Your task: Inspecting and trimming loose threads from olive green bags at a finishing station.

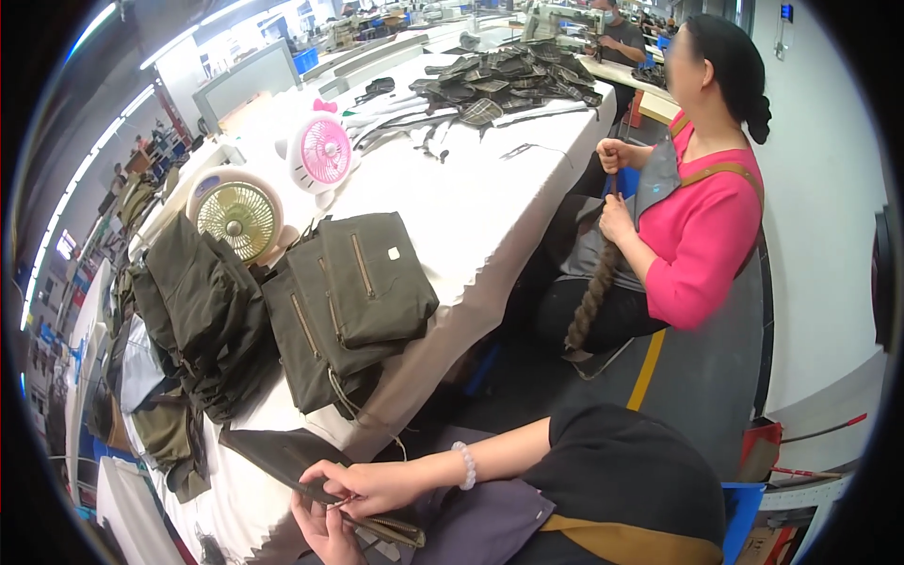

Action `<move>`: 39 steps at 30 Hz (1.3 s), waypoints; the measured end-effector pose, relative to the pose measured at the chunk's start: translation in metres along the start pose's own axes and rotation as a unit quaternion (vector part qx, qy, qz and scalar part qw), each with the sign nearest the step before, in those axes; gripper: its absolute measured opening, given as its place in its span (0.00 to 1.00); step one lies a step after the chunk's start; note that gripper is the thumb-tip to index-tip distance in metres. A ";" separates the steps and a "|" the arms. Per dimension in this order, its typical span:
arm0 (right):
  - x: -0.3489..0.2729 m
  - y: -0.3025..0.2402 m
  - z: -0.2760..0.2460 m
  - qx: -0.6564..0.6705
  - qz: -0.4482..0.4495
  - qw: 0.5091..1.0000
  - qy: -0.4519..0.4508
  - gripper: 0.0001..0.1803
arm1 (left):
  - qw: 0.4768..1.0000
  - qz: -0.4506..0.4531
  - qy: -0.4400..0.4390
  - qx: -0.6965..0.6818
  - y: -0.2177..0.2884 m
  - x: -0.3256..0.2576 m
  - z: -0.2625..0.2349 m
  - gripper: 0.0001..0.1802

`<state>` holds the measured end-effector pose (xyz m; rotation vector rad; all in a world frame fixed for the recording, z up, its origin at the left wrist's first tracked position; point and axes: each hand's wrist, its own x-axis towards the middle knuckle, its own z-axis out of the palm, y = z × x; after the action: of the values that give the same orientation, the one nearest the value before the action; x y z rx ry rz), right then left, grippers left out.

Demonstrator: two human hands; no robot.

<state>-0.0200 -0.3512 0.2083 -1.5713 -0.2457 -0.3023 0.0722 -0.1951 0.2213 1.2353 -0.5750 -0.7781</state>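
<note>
At the table's near edge, both my hands meet over a dark olive fabric piece (pixel 282 457) with a brass-coloured zipper (pixel 395 529). My right hand (pixel 372 487), with a pale bead bracelet (pixel 464 465) at its wrist, is closed in a pinch above the cloth. A small thin reddish thing shows at its fingertips, too small to name. Just below, my left hand (pixel 325 535) has its fingers closed on the fabric's edge. Olive zippered garments (pixel 377 282) lie stacked beyond my hands, with loose cords hanging from them.
A crumpled olive garment pile (pixel 202 320) sits at the left. Behind stand a pink fan (pixel 325 151) and a cream fan (pixel 235 218). Dark plaid pieces (pixel 508 80) heap on the far end of the white-covered table (pixel 452 207). A seated person in pink (pixel 706 226) handles a braided brown strip (pixel 593 297).
</note>
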 end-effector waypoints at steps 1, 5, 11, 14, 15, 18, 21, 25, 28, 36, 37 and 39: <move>0.000 0.000 0.000 0.012 -0.006 1.000 -0.008 0.40 | 1.000 0.000 -0.002 0.000 -0.002 0.000 -0.001 0.30; -0.006 -0.016 -0.006 0.002 0.015 0.999 -0.029 0.42 | 1.000 0.017 -0.003 0.005 -0.015 0.004 -0.011 0.28; -0.008 -0.003 -0.008 0.102 -0.009 0.993 -0.065 0.49 | 0.999 0.022 0.027 0.028 -0.010 0.000 0.000 0.33; -0.012 0.006 -0.006 0.220 -0.026 0.973 -0.061 0.52 | 0.999 0.005 -0.004 0.051 -0.003 -0.004 -0.003 0.38; -0.014 0.009 -0.009 0.220 -0.027 0.973 -0.062 0.52 | 0.997 -0.012 -0.035 0.067 -0.003 -0.004 -0.008 0.41; -0.018 0.009 -0.017 0.195 0.000 0.977 -0.085 0.53 | 0.989 -0.014 -0.106 0.105 -0.008 -0.002 -0.027 0.46; -0.018 -0.001 -0.022 0.023 0.069 0.990 -0.119 0.55 | 0.973 -0.047 -0.102 0.203 -0.013 0.003 -0.031 0.47; -0.016 0.014 -0.005 -0.211 -0.057 0.975 -0.043 0.54 | 0.927 0.052 -0.014 0.372 -0.014 0.004 -0.003 0.42; -0.021 -0.007 -0.016 -0.284 -0.050 0.957 -0.046 0.53 | 0.921 0.041 0.062 0.383 0.005 -0.008 0.030 0.44; -0.038 -0.021 -0.039 -0.391 -0.034 0.919 0.033 0.51 | 0.876 0.045 0.102 0.470 0.010 -0.010 0.014 0.33; -0.038 -0.019 -0.032 -0.412 -0.045 0.910 0.027 0.51 | 0.876 0.046 0.100 0.470 0.007 -0.006 0.014 0.33; -0.036 -0.006 -0.012 -0.379 -0.092 0.921 -0.014 0.51 | 0.834 0.140 0.018 0.534 -0.004 0.004 0.008 0.18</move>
<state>-0.0562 -0.3618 0.2016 -2.3268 -0.3226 -0.5681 0.0677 -0.2040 0.2189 2.1068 -1.2143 -0.1166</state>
